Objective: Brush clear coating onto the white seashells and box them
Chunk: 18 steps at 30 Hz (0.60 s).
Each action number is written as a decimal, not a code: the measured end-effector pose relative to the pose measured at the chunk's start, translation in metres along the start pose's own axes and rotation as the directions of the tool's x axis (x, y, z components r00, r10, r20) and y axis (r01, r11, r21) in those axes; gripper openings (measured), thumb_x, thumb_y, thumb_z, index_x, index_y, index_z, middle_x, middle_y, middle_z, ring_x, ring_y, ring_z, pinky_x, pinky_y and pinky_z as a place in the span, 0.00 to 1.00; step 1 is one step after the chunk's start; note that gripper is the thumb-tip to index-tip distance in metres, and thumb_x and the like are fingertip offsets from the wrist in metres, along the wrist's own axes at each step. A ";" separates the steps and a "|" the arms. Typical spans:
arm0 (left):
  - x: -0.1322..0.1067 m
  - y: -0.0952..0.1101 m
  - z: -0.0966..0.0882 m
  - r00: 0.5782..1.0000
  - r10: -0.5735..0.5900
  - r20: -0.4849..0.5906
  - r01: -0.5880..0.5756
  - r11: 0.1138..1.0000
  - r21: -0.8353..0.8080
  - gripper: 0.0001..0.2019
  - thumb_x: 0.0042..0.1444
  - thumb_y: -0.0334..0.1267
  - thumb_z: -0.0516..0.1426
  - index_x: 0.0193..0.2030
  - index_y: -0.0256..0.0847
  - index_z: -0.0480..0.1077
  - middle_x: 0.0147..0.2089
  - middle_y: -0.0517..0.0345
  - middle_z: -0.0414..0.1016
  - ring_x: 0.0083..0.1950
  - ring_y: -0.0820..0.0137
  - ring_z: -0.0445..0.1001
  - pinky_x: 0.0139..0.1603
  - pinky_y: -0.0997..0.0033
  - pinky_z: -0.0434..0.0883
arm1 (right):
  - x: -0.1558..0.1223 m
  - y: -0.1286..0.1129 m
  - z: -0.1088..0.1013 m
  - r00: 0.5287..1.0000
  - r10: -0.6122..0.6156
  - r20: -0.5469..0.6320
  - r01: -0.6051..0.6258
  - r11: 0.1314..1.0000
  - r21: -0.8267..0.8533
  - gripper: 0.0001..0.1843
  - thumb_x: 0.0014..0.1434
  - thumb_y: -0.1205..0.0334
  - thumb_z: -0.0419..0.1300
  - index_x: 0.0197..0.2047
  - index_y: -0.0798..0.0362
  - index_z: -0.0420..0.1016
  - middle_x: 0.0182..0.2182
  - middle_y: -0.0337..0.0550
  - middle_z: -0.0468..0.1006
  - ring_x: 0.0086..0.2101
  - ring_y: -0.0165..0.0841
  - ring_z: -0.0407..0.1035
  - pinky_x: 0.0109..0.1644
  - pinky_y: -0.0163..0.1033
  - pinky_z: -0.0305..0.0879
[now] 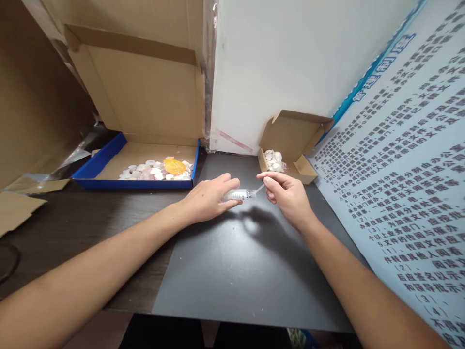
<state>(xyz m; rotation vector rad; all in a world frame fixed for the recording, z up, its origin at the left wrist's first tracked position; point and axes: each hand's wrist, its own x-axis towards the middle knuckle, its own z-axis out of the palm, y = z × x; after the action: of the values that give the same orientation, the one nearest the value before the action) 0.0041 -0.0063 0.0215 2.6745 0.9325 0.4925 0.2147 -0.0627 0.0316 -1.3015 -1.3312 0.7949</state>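
My left hand (214,198) grips a small clear bottle (238,195) with dark print, tipped on its side above the dark grey mat, its neck towards the right. Between the thumb and forefinger of my right hand (285,193) is a thin pale stick (260,188), which slants down to the bottle's mouth. Whether its tip is inside the neck I cannot tell. The other fingers of that hand are curled in. Shadows of both hands and the bottle fall on the mat (232,271).
At the back left stands an open blue-edged cardboard box (136,184) with several shells (145,170) and an orange piece (175,166) in it. Behind my right hand is a small open carton (304,169) with pale shells (273,159). A printed board (399,145) leans at the right.
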 end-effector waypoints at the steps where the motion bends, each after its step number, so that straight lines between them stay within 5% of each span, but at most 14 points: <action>1: 0.000 0.000 0.000 1.000 -0.002 0.001 0.002 1.000 0.001 0.12 0.63 0.50 0.53 0.42 0.44 0.63 0.41 0.60 0.65 0.28 0.74 0.64 0.31 0.71 0.60 | 0.001 0.000 0.000 0.999 0.034 0.006 -0.034 0.999 0.032 0.13 0.57 0.53 0.62 0.38 0.53 0.80 0.17 0.32 0.60 0.20 0.26 0.53 0.23 0.34 0.50; 18: 0.002 -0.002 0.000 1.000 -0.014 0.002 0.014 0.999 -0.046 0.12 0.63 0.49 0.51 0.40 0.42 0.65 0.38 0.58 0.70 0.35 0.68 0.68 0.35 0.69 0.62 | 0.005 0.008 0.009 0.947 0.308 0.096 -0.318 0.844 0.431 0.16 0.50 0.50 0.67 0.32 0.55 0.74 0.17 0.28 0.54 0.18 0.22 0.51 0.20 0.30 0.44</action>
<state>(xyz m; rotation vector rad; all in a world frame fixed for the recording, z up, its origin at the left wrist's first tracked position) 0.0048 -0.0032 0.0211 2.6247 0.9278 0.5027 0.2086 -0.0548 0.0234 -1.1506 -0.8844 1.2636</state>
